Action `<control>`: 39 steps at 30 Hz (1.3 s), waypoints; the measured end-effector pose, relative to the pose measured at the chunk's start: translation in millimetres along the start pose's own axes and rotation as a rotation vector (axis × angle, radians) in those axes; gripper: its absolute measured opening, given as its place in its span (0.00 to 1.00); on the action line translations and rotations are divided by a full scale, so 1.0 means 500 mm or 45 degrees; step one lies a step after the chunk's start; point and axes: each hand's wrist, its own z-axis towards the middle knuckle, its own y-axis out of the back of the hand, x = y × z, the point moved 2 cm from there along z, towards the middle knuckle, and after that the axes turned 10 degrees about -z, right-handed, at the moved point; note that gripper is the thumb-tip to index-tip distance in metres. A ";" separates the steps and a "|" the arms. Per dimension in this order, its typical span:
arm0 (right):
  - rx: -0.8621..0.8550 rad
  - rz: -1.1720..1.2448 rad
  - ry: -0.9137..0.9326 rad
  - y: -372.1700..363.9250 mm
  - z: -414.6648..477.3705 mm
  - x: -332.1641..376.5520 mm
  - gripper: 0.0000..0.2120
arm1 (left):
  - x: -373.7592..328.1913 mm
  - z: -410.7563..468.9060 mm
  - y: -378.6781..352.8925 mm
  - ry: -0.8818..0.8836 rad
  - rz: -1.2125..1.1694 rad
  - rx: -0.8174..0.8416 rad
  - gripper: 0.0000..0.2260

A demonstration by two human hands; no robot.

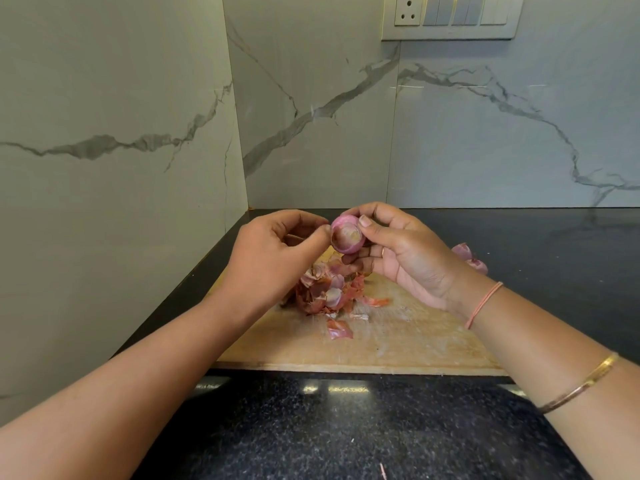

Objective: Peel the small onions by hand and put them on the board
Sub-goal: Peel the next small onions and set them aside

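- The small onion is up in the air, dead centre of the frame. It's above the far end of the board and not on it yet.
- My guess on handling: it's a light, firm little bulb, but the flesh looks glossy, so probably slippery. Papery skin will tear easily. Best held by the sides so the ends stay free for picking.
- Right hand has its palm facing the camera, thumb on top and fingers curled under, gripping the onion.
- Left hand shows its back, with thumb and forefinger pinching at the onion's left edge. Can't tell if there's loose skin between them.
- Pile of skins sits on the board under both hands.
- Some pinkish pieces lie on the dark counter, right of centre.
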 end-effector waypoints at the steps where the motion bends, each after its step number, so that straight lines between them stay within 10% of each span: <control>1: 0.012 -0.009 0.009 -0.001 -0.001 0.000 0.08 | -0.001 -0.001 -0.001 0.000 0.001 0.005 0.02; 23: 0.024 0.036 0.038 -0.023 -0.014 0.008 0.09 | 0.009 0.009 0.000 -0.028 -0.037 -0.145 0.08; 30: 0.086 0.189 0.027 -0.006 -0.007 0.005 0.14 | 0.014 0.009 -0.004 0.113 -0.461 -0.113 0.12; 39: 0.133 0.184 0.034 -0.004 -0.005 -0.002 0.18 | 0.004 0.000 -0.010 -0.036 -0.118 0.002 0.10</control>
